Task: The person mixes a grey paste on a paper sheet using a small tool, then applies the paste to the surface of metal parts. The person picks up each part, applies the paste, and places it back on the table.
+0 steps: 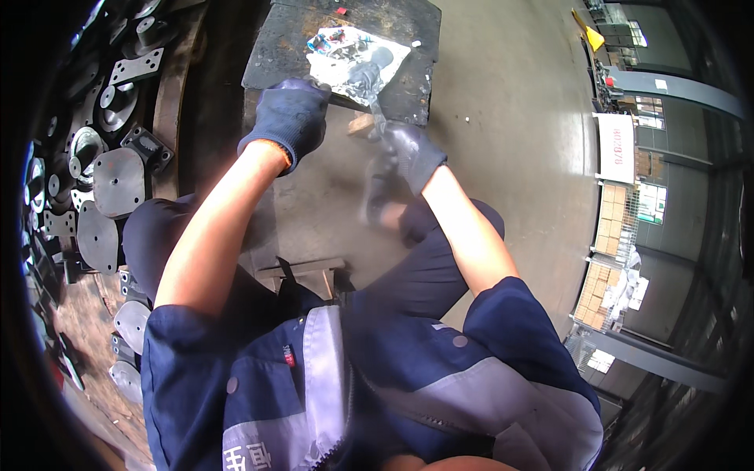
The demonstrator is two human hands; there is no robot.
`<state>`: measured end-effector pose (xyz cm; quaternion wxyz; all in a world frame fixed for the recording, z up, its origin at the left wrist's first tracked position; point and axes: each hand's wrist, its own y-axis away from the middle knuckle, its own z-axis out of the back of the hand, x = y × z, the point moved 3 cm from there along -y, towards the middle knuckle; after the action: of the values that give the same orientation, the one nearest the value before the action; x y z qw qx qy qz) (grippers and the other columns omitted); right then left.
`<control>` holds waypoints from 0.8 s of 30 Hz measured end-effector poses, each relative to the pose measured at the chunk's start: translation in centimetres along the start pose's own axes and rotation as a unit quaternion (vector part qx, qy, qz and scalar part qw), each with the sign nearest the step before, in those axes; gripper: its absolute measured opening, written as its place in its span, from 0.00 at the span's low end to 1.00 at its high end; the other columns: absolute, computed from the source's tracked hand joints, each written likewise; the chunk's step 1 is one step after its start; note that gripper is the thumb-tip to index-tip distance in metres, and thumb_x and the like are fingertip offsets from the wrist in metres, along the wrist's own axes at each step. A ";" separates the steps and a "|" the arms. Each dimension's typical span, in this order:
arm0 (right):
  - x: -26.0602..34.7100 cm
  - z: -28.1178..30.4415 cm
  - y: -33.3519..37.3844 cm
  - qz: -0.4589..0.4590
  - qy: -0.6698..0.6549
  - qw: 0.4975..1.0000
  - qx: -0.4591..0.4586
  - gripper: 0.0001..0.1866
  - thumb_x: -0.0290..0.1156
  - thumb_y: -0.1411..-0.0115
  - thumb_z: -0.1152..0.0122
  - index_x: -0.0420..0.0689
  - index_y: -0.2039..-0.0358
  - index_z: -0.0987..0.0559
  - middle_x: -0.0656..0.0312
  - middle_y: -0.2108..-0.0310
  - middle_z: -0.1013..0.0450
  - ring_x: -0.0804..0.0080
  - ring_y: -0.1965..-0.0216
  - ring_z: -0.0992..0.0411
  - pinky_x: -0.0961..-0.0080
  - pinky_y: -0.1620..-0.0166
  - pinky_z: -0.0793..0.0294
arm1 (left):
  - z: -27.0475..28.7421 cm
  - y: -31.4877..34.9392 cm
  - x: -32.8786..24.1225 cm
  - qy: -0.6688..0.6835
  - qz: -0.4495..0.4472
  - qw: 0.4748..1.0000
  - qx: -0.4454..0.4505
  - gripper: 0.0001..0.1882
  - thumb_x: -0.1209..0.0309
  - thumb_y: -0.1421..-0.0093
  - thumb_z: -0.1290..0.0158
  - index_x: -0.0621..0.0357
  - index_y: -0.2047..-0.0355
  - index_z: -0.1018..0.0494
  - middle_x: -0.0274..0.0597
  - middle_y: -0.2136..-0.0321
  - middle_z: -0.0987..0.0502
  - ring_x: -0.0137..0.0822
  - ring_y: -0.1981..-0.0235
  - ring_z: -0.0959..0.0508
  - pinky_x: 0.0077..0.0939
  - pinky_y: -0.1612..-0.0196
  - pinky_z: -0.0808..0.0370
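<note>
My left hand (pixel 289 118), in a dark blue knitted glove, is closed at the near edge of a dark, worn board-topped stand (pixel 275 55). Whatever its fingers hold is hidden. My right hand (pixel 415 155), in a dark glove with a greyish coated palm, is closed around a narrow grey tool (pixel 378 116), blurred, which reaches up toward the stand. On the stand lies a crumpled white cloth or sheet (pixel 334 76) with coloured print and a round grey patch. A short light-brown wooden piece (pixel 361 124) shows beside the tool; whether they are joined I cannot tell.
Several metal plates (pixel 119 182), discs and wheel-like parts lie on wood at the left, beside a timber beam (pixel 169 110). A small wooden stool or frame (pixel 302 268) sits between my legs. Far right are stacked cartons (pixel 610 216) and a white sign panel (pixel 616 147).
</note>
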<state>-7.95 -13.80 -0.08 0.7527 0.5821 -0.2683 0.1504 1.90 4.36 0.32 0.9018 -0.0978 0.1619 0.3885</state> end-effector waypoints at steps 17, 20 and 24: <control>5.1 3.2 1.3 0.326 -0.027 0.944 0.043 0.09 0.31 0.36 0.50 0.44 0.61 0.23 0.74 0.83 0.38 0.86 0.84 0.41 0.87 0.80 0.40 | 4.0 6.8 -3.1 -0.017 0.075 0.996 0.041 0.07 0.71 0.50 0.48 0.53 0.75 0.20 0.45 0.77 0.21 0.45 0.71 0.19 0.40 0.72 0.25; 6.5 2.5 1.3 0.313 -0.117 0.935 0.121 0.13 0.36 0.35 0.50 0.42 0.56 0.26 0.75 0.86 0.43 0.86 0.86 0.44 0.87 0.79 0.41 | 7.9 9.3 -3.0 0.020 0.099 0.974 -0.204 0.05 0.70 0.50 0.47 0.56 0.76 0.24 0.49 0.83 0.27 0.52 0.78 0.24 0.46 0.76 0.31; 6.9 5.3 -0.4 0.310 -0.178 0.916 0.185 0.18 0.39 0.33 0.52 0.41 0.49 0.30 0.74 0.85 0.45 0.85 0.86 0.45 0.80 0.74 0.37 | 15.6 17.0 -3.4 0.086 0.174 0.927 -0.320 0.12 0.66 0.49 0.44 0.55 0.64 0.26 0.49 0.76 0.26 0.51 0.71 0.25 0.44 0.69 0.30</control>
<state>-3.36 -19.56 4.55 0.4871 0.6158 -0.5320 0.3170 -9.41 18.34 15.23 0.7234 -0.3841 0.1209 0.5609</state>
